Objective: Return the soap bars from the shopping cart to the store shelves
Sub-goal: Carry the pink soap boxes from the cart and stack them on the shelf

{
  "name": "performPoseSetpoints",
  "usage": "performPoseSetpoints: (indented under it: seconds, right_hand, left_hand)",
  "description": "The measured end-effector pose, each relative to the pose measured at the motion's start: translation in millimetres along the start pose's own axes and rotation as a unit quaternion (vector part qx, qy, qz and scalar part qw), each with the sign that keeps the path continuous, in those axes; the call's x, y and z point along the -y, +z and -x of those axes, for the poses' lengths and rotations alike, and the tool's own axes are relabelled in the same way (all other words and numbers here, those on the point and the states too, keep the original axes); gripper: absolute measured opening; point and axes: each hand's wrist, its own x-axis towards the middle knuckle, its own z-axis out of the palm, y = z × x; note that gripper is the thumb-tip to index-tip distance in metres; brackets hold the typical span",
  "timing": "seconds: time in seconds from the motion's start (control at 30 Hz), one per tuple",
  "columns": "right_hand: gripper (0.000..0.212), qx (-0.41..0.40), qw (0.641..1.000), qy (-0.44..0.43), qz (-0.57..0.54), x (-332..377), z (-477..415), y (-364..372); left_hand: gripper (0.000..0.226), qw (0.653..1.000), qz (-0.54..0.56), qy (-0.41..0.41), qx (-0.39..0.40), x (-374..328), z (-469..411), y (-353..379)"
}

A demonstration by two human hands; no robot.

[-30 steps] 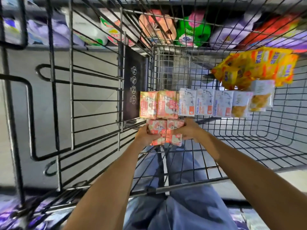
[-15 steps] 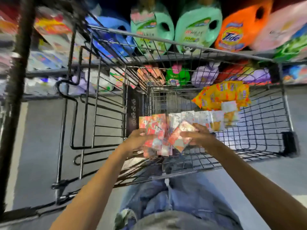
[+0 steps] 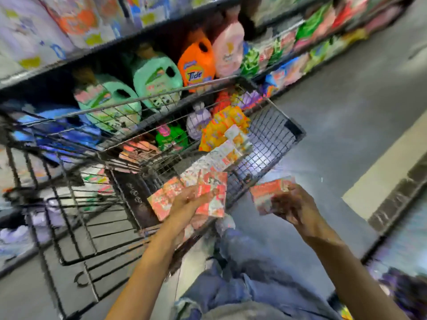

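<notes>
step: carry soap to shelf | my left hand (image 3: 188, 202) grips a pink soap stack (image 3: 213, 192) over the cart (image 3: 184, 88) edge, right hand (image 3: 293, 207) grips 1 bar (image 3: 265, 191) at 3 o'clock | next, I reckon: find the soap shelf, 12 o'clock is just detergent jugs (image 3: 196, 65)

I get heavy motion blur everywhere, worst on the shelves (image 3: 138, 38) above the left hand (image 3: 189, 202), bent edges, and white floor (image 3: 358, 100) glare above the right hand (image 3: 293, 204).
</notes>
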Motion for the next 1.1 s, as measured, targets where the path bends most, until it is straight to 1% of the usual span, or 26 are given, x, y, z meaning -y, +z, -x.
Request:
performPoseSetpoints:
  seconds: [0.03,0.07,0.1,0.13,0.23,0.3,0.33,0.4,0.47,0.57,0.63,0.67,0.73,0.8,0.87,0.93,1.0,1.1]
  right_hand:
    - [0.069,-0.007,1.000,-0.004,-0.006,-5.8,11.5,-10.7]
    - [0.048,-0.022,1.000,-0.009,-0.003,-11.5,22.9,-21.6]
    - [0.028,-0.059,0.998,-0.013,-0.013,-18.3,32.9,-32.8]
    - [0.017,-0.110,0.993,-0.009,-0.038,-27.0,40.4,-44.6]
    - [0.013,-0.210,0.968,0.026,-0.132,-48.6,57.4,-75.1]
    - [0.010,-0.248,0.955,0.038,-0.158,-55.8,61.0,-94.0]
    - [0.009,-0.254,0.951,0.035,-0.171,-58.6,61.4,-103.6]
    - [0.004,-0.251,0.946,0.026,-0.204,-58.6,59.7,-121.6]
    - [0.021,-0.257,0.940,0.046,-0.219,-55.5,51.2,-144.2]
    - [0.023,-0.271,0.930,0.064,-0.239,-40.4,29.8,-186.7]
    - [0.031,-0.276,0.933,0.073,-0.219,-25.8,10.4,-217.8]
    - [0.031,-0.279,0.936,0.075,-0.200,-17.4,0.6,-232.2]
    - [0.023,-0.276,0.941,0.061,-0.184,2.4,-20.7,-258.9]
    - [0.017,-0.259,0.950,0.044,-0.169,24.7,-44.8,-283.2]
    - [0.013,-0.241,0.957,0.036,-0.157,47.4,-69.8,-301.1]
    - [0.010,-0.241,0.957,0.030,-0.156,70.0,-95.2,-314.8]
    - [0.009,-0.239,0.958,0.034,-0.152,92.9,-126.2,-328.4]
    - [0.005,-0.211,0.967,0.047,-0.137,123.7,-178.4,-346.4]
  left_hand:
    - [0.017,1.000,-0.010,-0.004,0.025,0.5,-1.0,10.7]
    - [0.015,0.998,-0.025,-0.007,0.051,1.1,-1.7,23.6]
    - [0.017,0.996,-0.050,-0.011,0.073,1.6,-2.5,37.4]
    - [0.018,0.993,-0.071,-0.013,0.094,2.7,-4.4,50.0]
    - [0.010,0.982,-0.113,-0.033,0.145,5.4,-14.1,88.3]
    - [0.004,0.975,-0.141,-0.048,0.168,7.7,-21.6,114.1]
    - [0.002,0.970,-0.156,-0.054,0.177,8.5,-26.0,127.0]
    - [0.006,0.961,-0.181,-0.068,0.197,9.6,-36.0,153.4]
    - [0.012,0.956,-0.194,-0.077,0.207,10.9,-49.6,180.5]
    - [0.016,0.952,-0.196,-0.093,0.214,12.5,-70.2,223.4]
    - [0.017,0.954,-0.180,-0.102,0.218,9.6,-82.4,250.8]
    - [0.017,0.956,-0.173,-0.108,0.213,7.5,-88.2,263.4]
    - [0.020,0.959,-0.166,-0.114,0.198,3.4,-100.4,285.4]
    - [0.024,0.964,-0.148,-0.115,0.190,-1.3,-114.0,305.0]
    - [0.024,0.967,-0.137,-0.117,0.180,-7.0,-128.3,321.2]
    - [0.025,0.971,-0.122,-0.114,0.173,-15.0,-143.6,335.7]
    - [0.021,0.976,-0.103,-0.111,0.157,-24.5,-163.8,353.3]
    - [0.016,0.983,-0.084,-0.109,0.125,-42.1,-202.2,383.9]
